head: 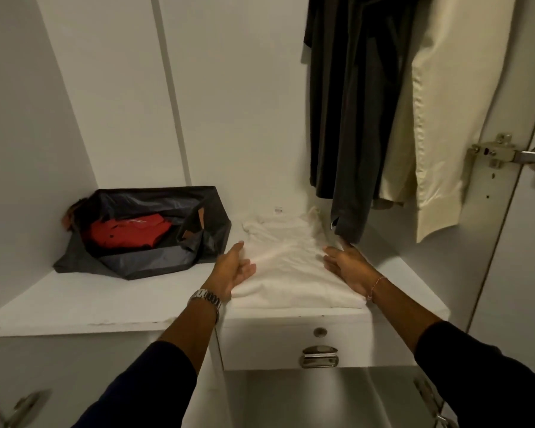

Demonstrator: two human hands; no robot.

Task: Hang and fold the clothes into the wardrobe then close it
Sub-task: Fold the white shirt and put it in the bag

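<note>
A folded white garment [286, 261] lies on the white wardrobe shelf [105, 298], above a drawer. My left hand [233, 267] rests against its left edge with fingers straight and relaxed. My right hand [346, 265] lies along its right edge, fingers straight, touching the cloth. Above the garment's far right corner hang a dark grey garment [349, 118] and a cream garment [445, 118]. The wardrobe door [525, 242] stands open at the right.
A dark open bag [142, 251] with a red garment [130, 231] inside sits at the back left of the shelf. A drawer [318, 344] with a metal handle is below the shelf edge. A door hinge [501, 152] is at the right.
</note>
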